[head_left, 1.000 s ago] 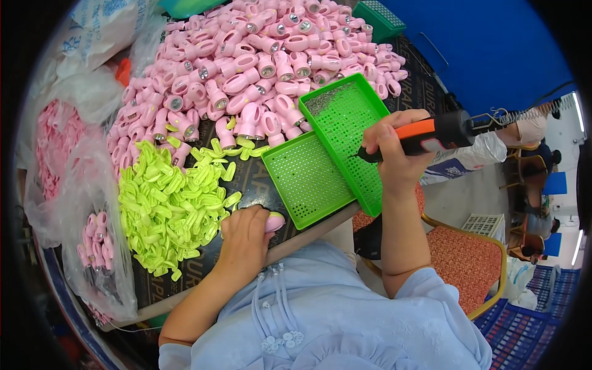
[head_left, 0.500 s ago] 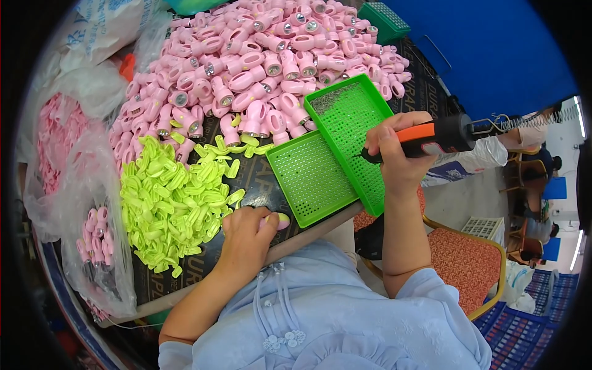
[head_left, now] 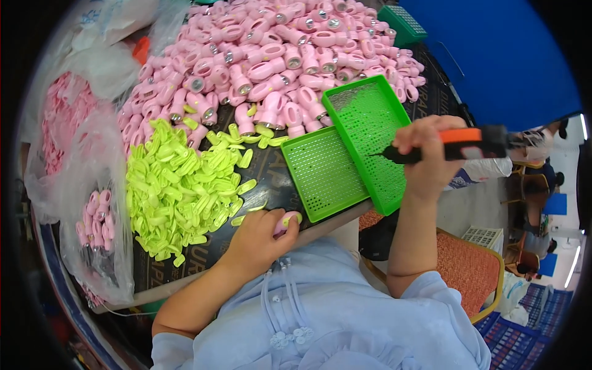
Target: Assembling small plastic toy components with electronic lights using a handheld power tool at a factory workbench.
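My left hand (head_left: 254, 242), at the table's front edge, is closed round a small pink flashlight (head_left: 283, 224) with a yellow-green part on it. Most of the flashlight is hidden by my fingers. A thin yellow-green strip (head_left: 254, 209) shows just beyond those fingers. My right hand (head_left: 425, 148) grips a black and orange electric screwdriver (head_left: 478, 143), its thin tip pointing left above a bright green perforated tray (head_left: 365, 126). Small metal screws (head_left: 353, 97) lie at the tray's far end. The tray rests partly on a second green tray (head_left: 320, 176).
Pink flashlights (head_left: 259, 55) are heaped across the back. A pile of yellow-green plastic pieces (head_left: 179, 191) lies at the left, beside clear plastic bags (head_left: 92, 160) with pink parts. A dark green basket (head_left: 402, 26) stands at the far right. A red-orange chair (head_left: 462, 271) is beside me.
The view has shifted slightly, moving the table's things to the right. My right hand and the screwdriver have moved further right over the tray. My left hand has turned the flashlight a little.
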